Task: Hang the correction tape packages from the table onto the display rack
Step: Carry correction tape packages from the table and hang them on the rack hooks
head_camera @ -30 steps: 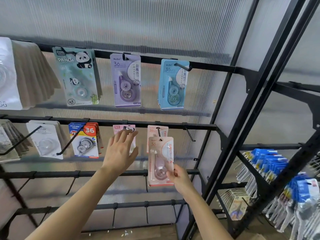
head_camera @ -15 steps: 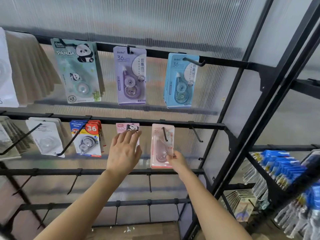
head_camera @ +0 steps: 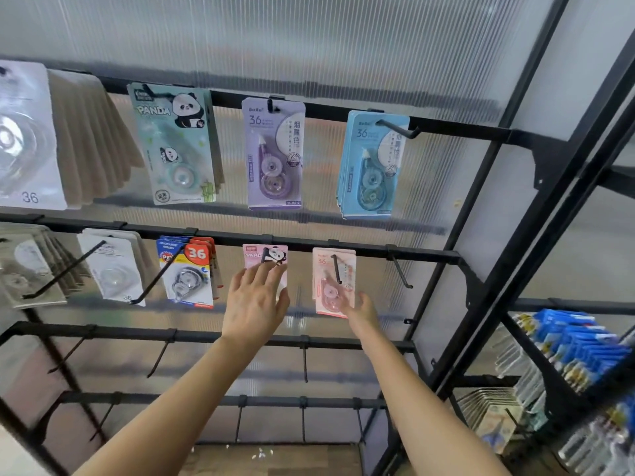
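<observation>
- Correction tape package [head_camera: 332,281], the pale pink one, hangs on a hook of the second rail of the display rack [head_camera: 371,251], right of centre. The hook's black wire passes through its top hole and shows in front of the card.
- Right hand [head_camera: 357,309] touches that package's lower right front. Its fingers look fairly straight and do not wrap the card, probably to steady it so it hangs flat rather than to carry it.
- Left hand [head_camera: 256,300] lies flat, fingers straight and slightly spread, on the pink panda package [head_camera: 266,257] just to the left. I judge it is holding that neighbour still and out of the way.
- The pale pink card has at least one more card edge behind it, so it seems to go on the front of a small stack.
- The top rail carries four groups: a white stack [head_camera: 27,139] at far left, green panda [head_camera: 171,146], purple [head_camera: 273,154] and blue [head_camera: 372,164].
- The second rail carries five groups: a grey stack at far left, a white one, the red-and-blue "36" pack [head_camera: 187,269], the pink panda and the pale pink.
- One empty hook [head_camera: 400,273] stands right of the pale pink package, and the lower rails hold only bare hooks.
- Two hands are in view, and neither holds a package free of the rack. No table shows.
</observation>
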Demonstrator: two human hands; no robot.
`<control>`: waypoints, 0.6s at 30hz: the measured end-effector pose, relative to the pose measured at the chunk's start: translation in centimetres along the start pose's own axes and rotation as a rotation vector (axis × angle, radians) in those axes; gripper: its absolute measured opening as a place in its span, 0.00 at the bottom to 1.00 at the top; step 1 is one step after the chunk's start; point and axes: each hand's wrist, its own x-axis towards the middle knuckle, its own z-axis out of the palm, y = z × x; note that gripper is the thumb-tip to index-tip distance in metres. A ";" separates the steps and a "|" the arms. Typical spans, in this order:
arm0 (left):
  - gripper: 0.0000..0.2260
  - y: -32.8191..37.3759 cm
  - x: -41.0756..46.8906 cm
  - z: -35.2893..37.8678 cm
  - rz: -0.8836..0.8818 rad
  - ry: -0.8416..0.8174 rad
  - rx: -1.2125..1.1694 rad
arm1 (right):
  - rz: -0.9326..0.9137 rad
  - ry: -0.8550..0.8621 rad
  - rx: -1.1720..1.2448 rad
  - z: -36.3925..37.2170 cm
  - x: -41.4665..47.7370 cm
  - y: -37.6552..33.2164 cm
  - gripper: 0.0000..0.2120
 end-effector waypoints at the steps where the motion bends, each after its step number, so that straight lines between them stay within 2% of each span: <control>1: 0.19 0.0 0.0 0.0 -0.009 0.000 0.004 | -0.021 0.003 -0.021 -0.3 -0.5 0.1 0.24; 5: 0.21 0.1 0.0 -0.2 -0.048 -0.029 0.037 | -0.047 -0.035 -0.080 -1.0 -3.5 0.7 0.30; 8: 0.23 0.2 -0.7 -0.9 -0.015 -0.028 0.033 | -0.111 -0.103 -0.155 -1.2 -6.3 1.7 0.29; 11: 0.28 0.0 -3.5 -1.7 0.015 0.017 -0.019 | -0.222 -0.137 -0.392 -0.8 -8.9 2.8 0.30; 14: 0.35 -0.9 -8.2 -1.8 -0.034 0.013 -0.047 | -0.341 -0.161 -0.663 0.5 -11.6 3.7 0.32; 18: 0.33 -3.8 -15.8 -1.4 -0.096 -0.123 0.096 | -0.487 -0.240 -0.953 3.6 -15.4 4.7 0.35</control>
